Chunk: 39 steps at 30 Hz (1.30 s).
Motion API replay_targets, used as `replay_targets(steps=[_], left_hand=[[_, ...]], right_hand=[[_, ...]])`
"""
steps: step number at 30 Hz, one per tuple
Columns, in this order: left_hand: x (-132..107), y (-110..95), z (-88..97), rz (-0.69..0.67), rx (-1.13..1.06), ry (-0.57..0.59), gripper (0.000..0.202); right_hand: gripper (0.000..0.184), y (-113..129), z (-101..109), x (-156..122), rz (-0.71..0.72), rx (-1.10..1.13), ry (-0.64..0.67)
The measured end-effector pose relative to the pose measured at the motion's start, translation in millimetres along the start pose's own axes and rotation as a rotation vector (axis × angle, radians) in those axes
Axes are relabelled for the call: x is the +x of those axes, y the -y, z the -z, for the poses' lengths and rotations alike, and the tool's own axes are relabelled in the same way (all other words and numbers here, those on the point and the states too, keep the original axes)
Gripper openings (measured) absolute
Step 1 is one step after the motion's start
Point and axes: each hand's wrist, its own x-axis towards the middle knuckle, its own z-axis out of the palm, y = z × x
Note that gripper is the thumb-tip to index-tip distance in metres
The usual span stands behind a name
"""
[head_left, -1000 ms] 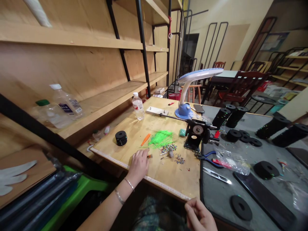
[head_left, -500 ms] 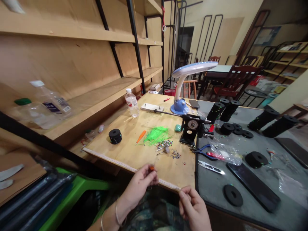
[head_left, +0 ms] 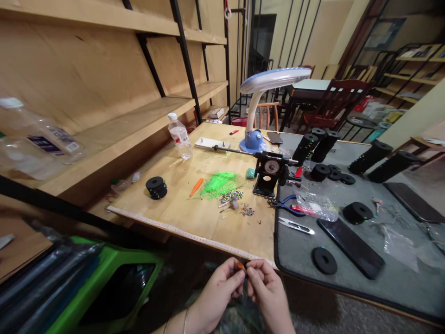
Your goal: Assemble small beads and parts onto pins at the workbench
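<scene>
Pinched between the thumb and forefinger of the bare left hand (head_left: pixel 219 288) is a small orange piece (head_left: pixel 239 266), held at the near edge of the pale wooden tabletop (head_left: pixel 194 222). The bare right hand (head_left: pixel 267 285) is beside it, fingers curled; whether they grasp anything, I cannot tell. Beyond lie small multicoloured beads (head_left: pixel 231 196), bright green strands (head_left: pixel 219 184) and a black metal device with a dial (head_left: pixel 270 172).
</scene>
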Motion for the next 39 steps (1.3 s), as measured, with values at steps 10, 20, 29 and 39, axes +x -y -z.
replay_targets(steps=[10,20,29,39], left_hand=[[3,-2,3.0,0.093,-0.175,-0.162,0.036],[-4,8,-4.6,0.170,-0.119,-0.036,0.031],[-3,15,-5.8,0.095,0.092,-0.002,0.036],[-2,11,-5.9,0.074,0.103,-0.036,0.041]], right_hand=[[0.051,-18,5,-12,-0.030,-0.069,0.025],[0.045,-29,15,-13,-0.064,0.154,-0.133],[0.049,-27,10,-10,-0.050,0.050,-0.068],[0.044,-33,10,-15,0.032,-0.020,-0.078]])
